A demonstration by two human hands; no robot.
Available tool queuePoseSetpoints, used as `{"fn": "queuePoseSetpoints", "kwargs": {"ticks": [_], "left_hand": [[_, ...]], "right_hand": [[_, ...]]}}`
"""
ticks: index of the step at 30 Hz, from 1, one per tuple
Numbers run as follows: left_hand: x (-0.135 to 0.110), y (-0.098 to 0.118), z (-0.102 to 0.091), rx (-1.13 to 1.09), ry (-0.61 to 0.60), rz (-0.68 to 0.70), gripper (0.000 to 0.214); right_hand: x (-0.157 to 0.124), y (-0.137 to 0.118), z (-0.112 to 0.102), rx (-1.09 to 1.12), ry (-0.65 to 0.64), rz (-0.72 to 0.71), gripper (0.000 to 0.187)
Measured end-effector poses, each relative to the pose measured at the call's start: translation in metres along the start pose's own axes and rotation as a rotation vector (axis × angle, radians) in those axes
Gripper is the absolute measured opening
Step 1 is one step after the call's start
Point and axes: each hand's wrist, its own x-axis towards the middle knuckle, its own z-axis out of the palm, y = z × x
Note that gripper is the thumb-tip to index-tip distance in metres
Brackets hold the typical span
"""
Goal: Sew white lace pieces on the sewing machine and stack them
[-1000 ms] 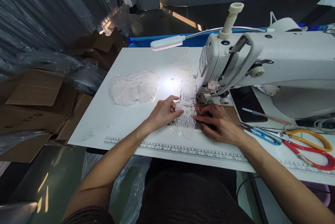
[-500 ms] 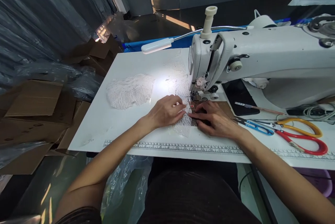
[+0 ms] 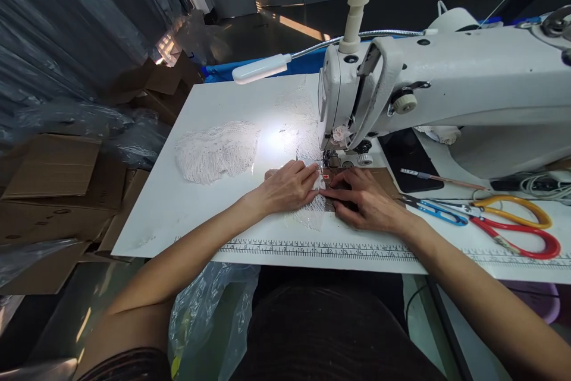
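A strip of white lace (image 3: 308,214) runs under the needle and presser foot area (image 3: 331,159) of a white sewing machine (image 3: 468,81). My left hand (image 3: 292,186) lies over the strip with its fingers stretched out, pressing the lace down just in front of the foot. To the right, my right hand (image 3: 368,200) rests on a brown plate (image 3: 386,179) in the machine bed, fingers apart. Its index fingertip touches the lace edge, close to my left thumb. Part of the strip is hidden beneath my left hand.
A gathered piece of white lace (image 3: 218,152) lies on the left of the white table (image 3: 156,214). Blue thread snips (image 3: 441,213), scissors with orange and red handles (image 3: 535,244), and a dark phone-like slab (image 3: 408,158) lie right. A lamp (image 3: 261,69) shines from above.
My left fingers have straightened and flattened over the lace; before, they were more bent. My right hand keeps almost the same place. The whole view has shifted slightly.
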Motion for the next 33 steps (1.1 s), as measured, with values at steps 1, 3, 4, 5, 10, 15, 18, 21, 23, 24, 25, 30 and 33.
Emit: {"fn": "queuePoseSetpoints", "kwargs": {"ticks": [1,3,4,5,10,15,18,21,23,24,25,30,33], "left_hand": [[0.001,0.001,-0.002,-0.012,-0.015,-0.018,0.043],[0.005,-0.001,-0.005,-0.031,-0.05,-0.041,0.045],[0.007,-0.002,-0.005,-0.037,-0.068,-0.045,0.046],[0.01,-0.004,-0.006,-0.044,-0.083,-0.047,0.046],[0.016,-0.015,-0.003,-0.136,-0.098,-0.075,0.045],[0.011,-0.016,0.0,-0.255,-0.066,-0.142,0.045],[0.01,-0.015,0.003,-0.248,-0.051,-0.139,0.045],[0.01,-0.015,0.005,-0.222,-0.031,-0.129,0.045],[0.011,-0.014,0.006,-0.22,-0.021,-0.125,0.045],[0.011,-0.014,0.006,-0.223,-0.018,-0.124,0.044],[0.011,-0.014,0.006,-0.225,-0.016,-0.125,0.044],[0.012,-0.013,0.005,-0.202,-0.036,-0.134,0.045],[0.012,-0.012,0.006,-0.172,-0.035,-0.124,0.045]], "right_hand": [[0.0,0.0,0.0,-0.004,0.001,-0.002,0.04],[0.0,0.001,0.002,-0.011,0.015,0.001,0.038],[0.001,0.002,0.003,-0.011,0.032,0.006,0.038],[0.001,0.003,0.005,-0.008,0.053,0.013,0.038],[0.003,0.01,0.011,0.026,0.128,0.046,0.038],[0.003,0.011,0.011,0.037,0.129,0.038,0.041],[0.004,0.01,0.01,0.043,0.133,0.039,0.042],[0.004,0.009,0.009,0.042,0.132,0.053,0.042],[0.004,0.009,0.009,0.039,0.126,0.062,0.041],[0.004,0.008,0.009,0.038,0.124,0.065,0.04],[0.004,0.008,0.009,0.035,0.121,0.068,0.039],[0.003,0.008,0.01,0.025,0.124,0.078,0.035],[0.003,0.007,0.01,0.031,0.122,0.082,0.034]]}}
